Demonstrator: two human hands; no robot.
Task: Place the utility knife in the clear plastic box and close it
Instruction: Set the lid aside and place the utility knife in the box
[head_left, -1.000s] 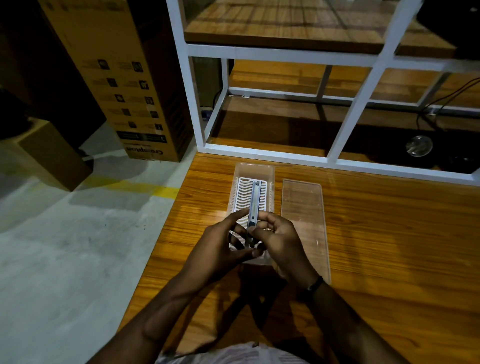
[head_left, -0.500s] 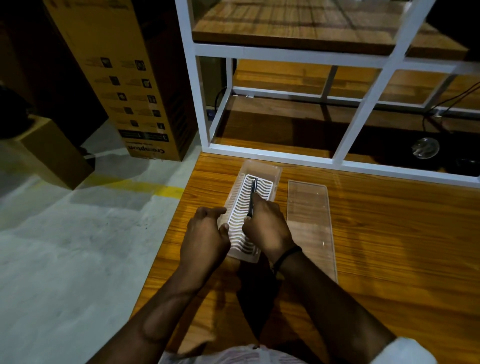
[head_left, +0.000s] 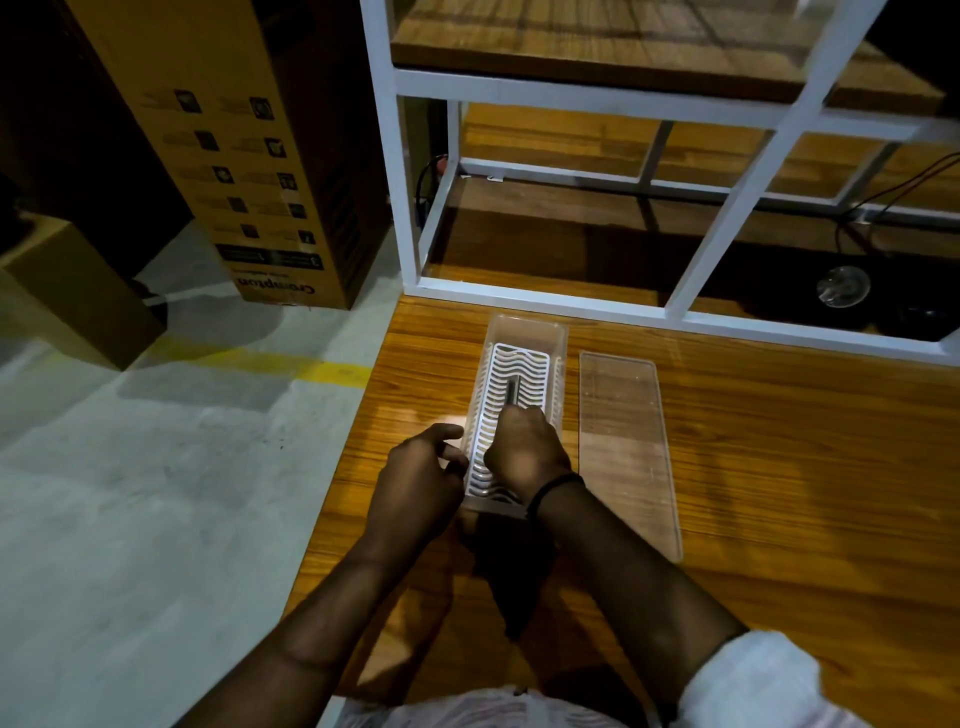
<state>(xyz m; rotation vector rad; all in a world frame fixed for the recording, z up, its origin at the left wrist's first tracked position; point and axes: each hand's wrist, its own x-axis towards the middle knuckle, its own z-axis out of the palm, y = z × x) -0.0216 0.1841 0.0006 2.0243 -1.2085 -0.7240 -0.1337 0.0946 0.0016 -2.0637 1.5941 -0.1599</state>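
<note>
Utility knife (head_left: 512, 389): inside the clear plastic box (head_left: 524, 332), lying lengthwise on its white wavy insert, dark tip showing past the fingers.
Right hand (head_left: 527, 457): grip pinched on the knife's near end, down in the box.
Left hand (head_left: 423, 480): fingers loosely curled, empty, against the box's left wall.
Lid (head_left: 626, 452): flat on the counter (head_left: 805, 467), just right of the box; box uncovered.

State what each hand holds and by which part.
The right hand grips the dark slim utility knife by its near end, inside the clear plastic box. The left hand holds nothing.
</note>
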